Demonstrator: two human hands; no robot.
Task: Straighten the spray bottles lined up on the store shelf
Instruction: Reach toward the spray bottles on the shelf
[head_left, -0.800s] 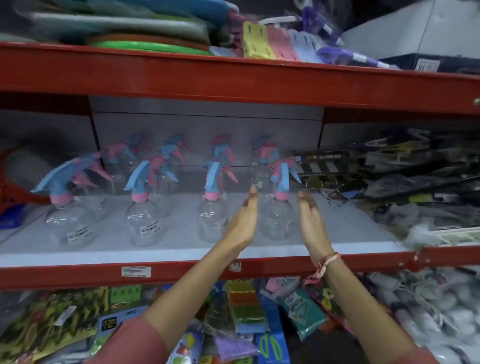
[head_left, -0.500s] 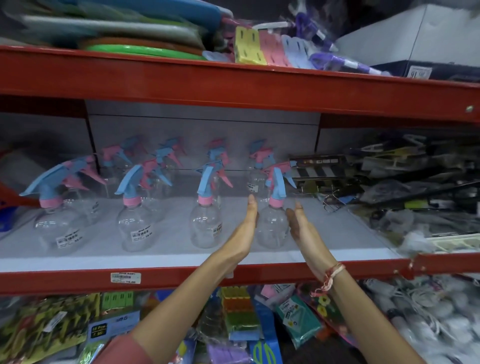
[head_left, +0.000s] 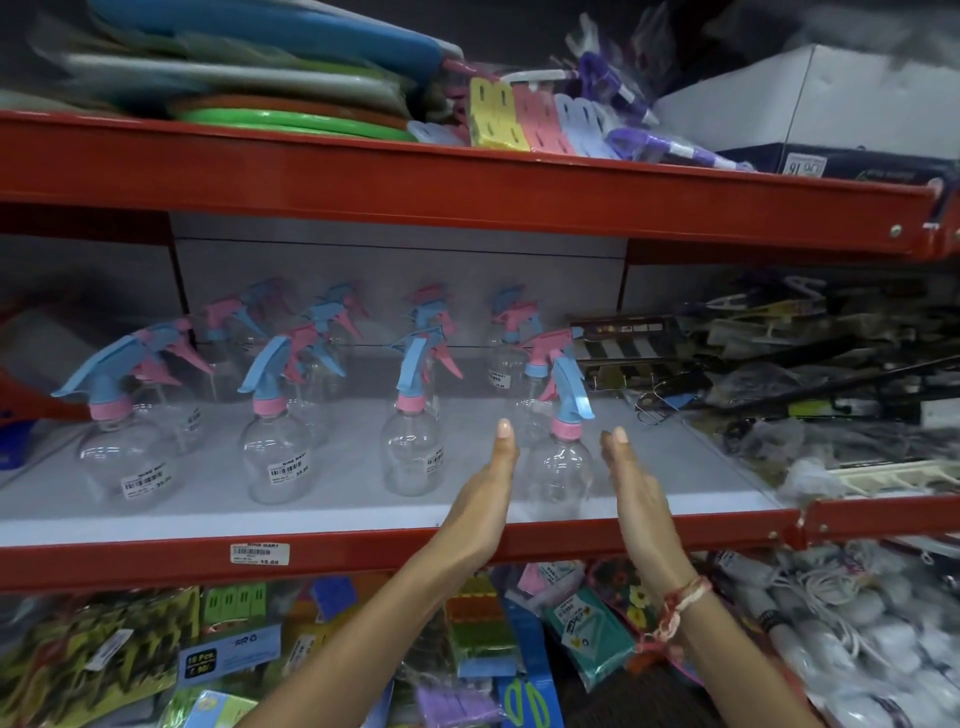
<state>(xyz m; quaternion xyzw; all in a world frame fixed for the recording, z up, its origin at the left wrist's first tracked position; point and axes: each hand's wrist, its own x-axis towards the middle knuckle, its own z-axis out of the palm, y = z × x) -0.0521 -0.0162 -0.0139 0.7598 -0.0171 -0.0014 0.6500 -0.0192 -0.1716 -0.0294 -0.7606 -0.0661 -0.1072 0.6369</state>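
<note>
Clear round spray bottles with blue and pink trigger heads stand in rows on the white middle shelf (head_left: 332, 514). The front row has a left bottle (head_left: 122, 457), a second bottle (head_left: 272, 457), a third bottle (head_left: 413, 452) and a rightmost bottle (head_left: 563, 467). Its blue trigger points toward me and to the right. My left hand (head_left: 485, 499) is flat and upright close by that bottle's left side. My right hand (head_left: 636, 493) is flat by its right side. Whether the palms touch the plastic I cannot tell. More bottles (head_left: 511, 358) stand behind.
A red shelf beam (head_left: 467, 176) runs overhead with stacked plastic goods above it. Dark packaged items and clips (head_left: 779, 364) crowd the shelf right of the bottles. The red front lip (head_left: 156, 564) carries a price tag. Packaged goods fill the shelf below.
Both hands have drawn back a little toward the shelf front, still flanking the rightmost front bottle, which now stands slightly nearer the edge. The view has shifted a bit.
</note>
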